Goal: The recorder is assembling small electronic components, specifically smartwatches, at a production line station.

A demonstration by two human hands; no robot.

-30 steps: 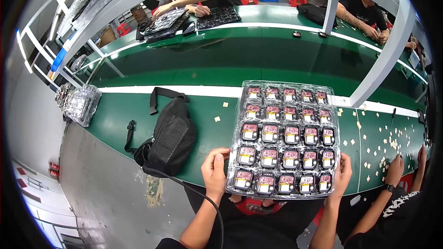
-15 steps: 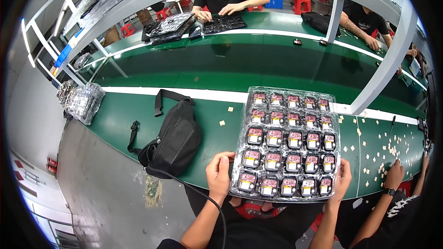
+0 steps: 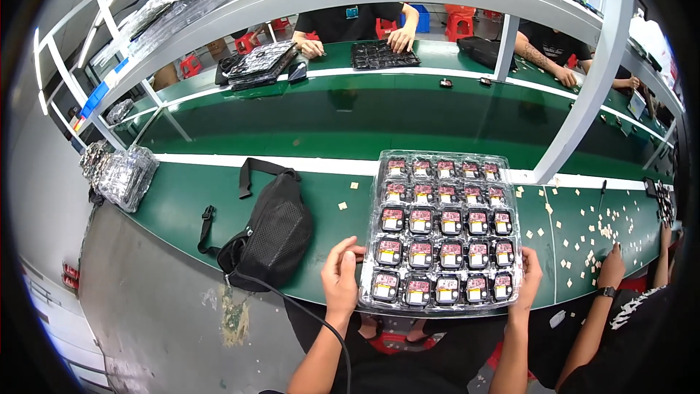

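Squarely between left hand (image 3: 341,277) and right hand (image 3: 526,279), both clamped on its edges, clear tray (image 3: 442,230).

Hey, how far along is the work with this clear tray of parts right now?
Done, by the look of it: the clear tray has every visible pocket filled with a small dark part. In hand: the left hand and right hand grip its near corners, with the tray over the green table. Left: nothing shows where it goes. Loose small pieces lie scattered to the right.
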